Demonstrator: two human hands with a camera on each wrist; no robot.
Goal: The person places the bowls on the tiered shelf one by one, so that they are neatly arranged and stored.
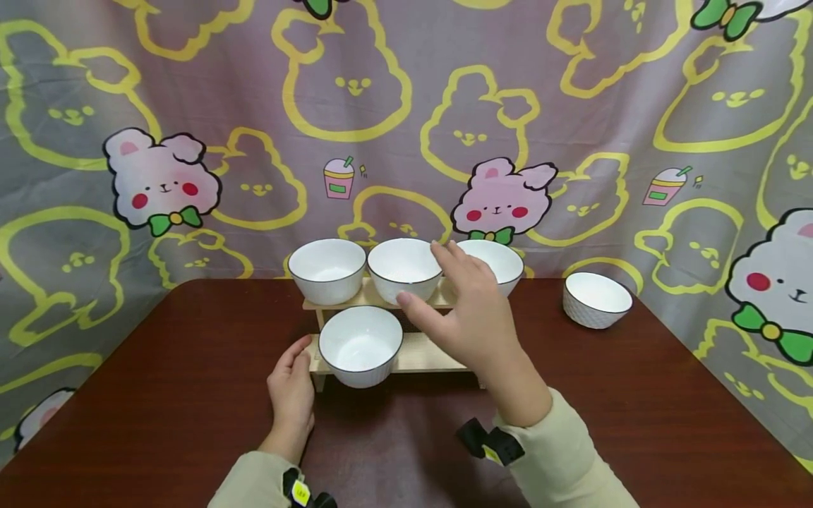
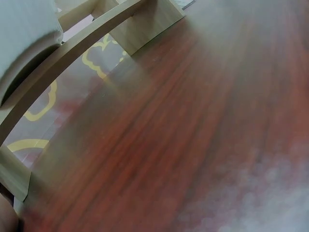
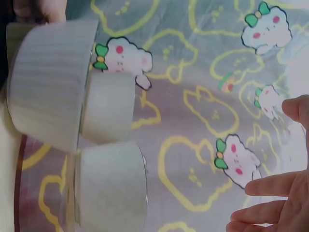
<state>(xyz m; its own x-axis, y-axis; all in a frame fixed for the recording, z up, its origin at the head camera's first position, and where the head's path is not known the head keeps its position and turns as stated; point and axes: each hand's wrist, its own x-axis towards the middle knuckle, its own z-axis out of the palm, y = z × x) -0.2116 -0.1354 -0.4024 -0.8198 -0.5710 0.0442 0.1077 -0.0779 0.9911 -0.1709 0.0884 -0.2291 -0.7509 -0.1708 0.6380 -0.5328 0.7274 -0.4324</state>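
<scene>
A two-tier wooden stand (image 1: 428,353) carries white bowls with thin dark rims. On its upper tier stand a left bowl (image 1: 327,271), a middle bowl (image 1: 401,264) and a right bowl (image 1: 502,264), the last partly covered by my right hand. Another bowl (image 1: 360,346) sits at the left of the lower tier. My left hand (image 1: 292,395) grips the left end of the lower tier. My right hand (image 1: 473,317) is raised in front of the upper right bowl, thumb and fingers spread and holding nothing; in the right wrist view its fingers (image 3: 270,186) are apart from the bowls.
A white bowl with a textured outside (image 1: 595,302) stands alone at the right on the dark reddish-brown table (image 1: 190,395). Behind the table hangs a curtain (image 1: 381,162) with cartoon rabbits and yellow outlines.
</scene>
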